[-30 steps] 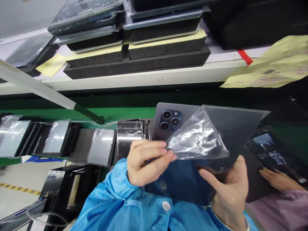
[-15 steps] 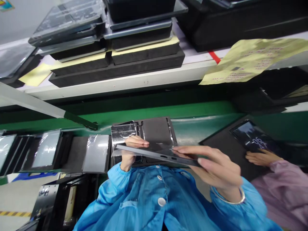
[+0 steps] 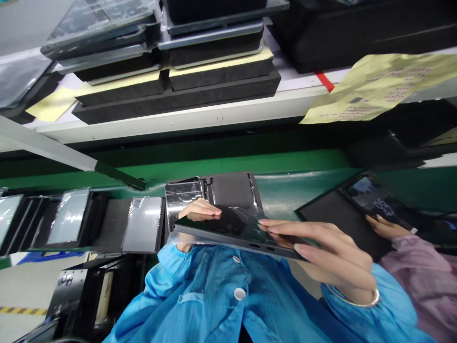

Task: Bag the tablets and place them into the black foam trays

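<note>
Between my two hands I hold a dark tablet [image 3: 235,227], tilted so its glossy black face and its grey edge with slots both show. Clear film hangs along its lower side. My left hand [image 3: 199,210] grips the far left end, fingers over the top and the rest partly behind the tablet. At the other end, my right hand [image 3: 328,252] has its fingertips on the face and its thumb at the edge. Beneath the tablet lies a black foam tray [image 3: 233,190], with a film-wrapped silvery device [image 3: 182,190] in its left part.
Film-wrapped tablets [image 3: 143,221] on black foam line the bench to the left. A co-worker's hand [image 3: 387,227] touches a lit tablet [image 3: 371,195] at right. Overhead, a shelf [image 3: 200,119] bears stacked devices and foam; a yellow printed sheet [image 3: 378,90] hangs from it.
The tablet has tipped so that more of its black face shows, where mostly its edge showed before. My right hand has shifted slightly right; both hands keep their hold.
</note>
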